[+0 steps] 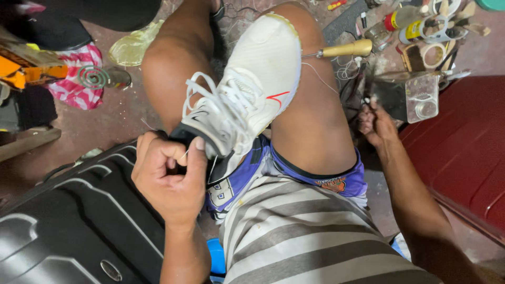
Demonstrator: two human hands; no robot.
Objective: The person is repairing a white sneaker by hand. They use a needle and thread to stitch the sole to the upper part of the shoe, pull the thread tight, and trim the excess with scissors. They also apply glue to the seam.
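A white sneaker with white laces and a red mark on its side lies between my bare knees, toe pointing away. My left hand is closed around the dark heel collar of the sneaker, pinching it with thumb and fingers. An awl with a pale wooden handle sticks into the shoe's side near the toe, and a thin white thread runs from there toward my right hand. That hand is out to the right with its fingers pinched on the thread's end.
A black hard suitcase lies at lower left. A dark red surface fills the right. A small metal box, glue bottles, tape rolls and scissors clutter the floor at top right. A green coil and pink cloth sit at left.
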